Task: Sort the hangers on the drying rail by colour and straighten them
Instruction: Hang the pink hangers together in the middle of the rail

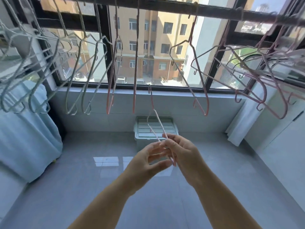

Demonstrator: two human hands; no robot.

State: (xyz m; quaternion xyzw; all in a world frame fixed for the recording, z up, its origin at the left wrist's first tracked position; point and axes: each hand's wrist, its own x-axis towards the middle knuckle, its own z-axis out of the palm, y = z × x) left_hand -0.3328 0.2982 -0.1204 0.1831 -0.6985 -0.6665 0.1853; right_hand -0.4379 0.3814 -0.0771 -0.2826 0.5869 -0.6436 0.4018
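Pink hanger is off the rail, held low in the middle of the scene by both hands, its hook pointing up and away; the right hand pinches the wire between thumb and fingers; the left hand curves in from the left with its fingertips at the wire, though I cannot tell whether it grips; beneath the arms lies a glossy grey tiled floor; farther off, a lidded pale storage box stands against the wall under the window, with a light blue cloth draped at the left; overhead, the dark drying rail runs left to right; pale hangers hang tilted on its left part; pink hangers hang from the middle to the right, those at the far right crowded and overlapping; beyond the glass stands a beige building.
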